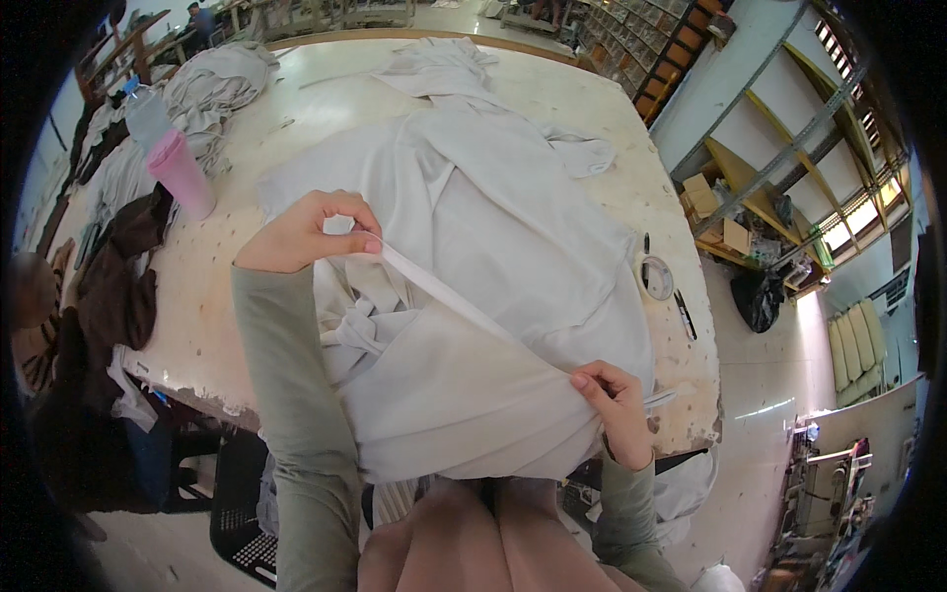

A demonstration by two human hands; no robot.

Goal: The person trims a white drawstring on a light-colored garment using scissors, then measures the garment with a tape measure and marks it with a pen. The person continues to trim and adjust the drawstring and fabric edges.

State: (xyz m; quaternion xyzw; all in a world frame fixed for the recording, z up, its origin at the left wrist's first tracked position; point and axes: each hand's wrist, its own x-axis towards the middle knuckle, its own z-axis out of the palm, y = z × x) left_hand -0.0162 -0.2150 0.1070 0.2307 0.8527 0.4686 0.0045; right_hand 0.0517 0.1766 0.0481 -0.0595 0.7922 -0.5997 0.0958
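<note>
A pale grey garment [464, 395] lies across the table and hangs over its near edge toward my lap. My left hand [321, 232] pinches one end of its folded edge band between thumb and fingers, raised a little above the cloth. Lower and to the right, my right hand [614, 400] pinches the same edge. Between the two hands the whitish band [454, 301] runs taut in a slanting line. Behind it, more loose pale fabric [493, 197] spreads in folds toward the far side. Bunched cloth shows in the opening just below my left hand.
On the table's right side lie a tape roll [657, 277] and a black marker [685, 316]. At the left stand a pink tumbler [182, 173] and a clear bottle [147, 113], beside heaped grey cloth [222, 79]. A person sits at the far left near dark fabric [128, 266]. Metal shelving [789, 148] stands to the right.
</note>
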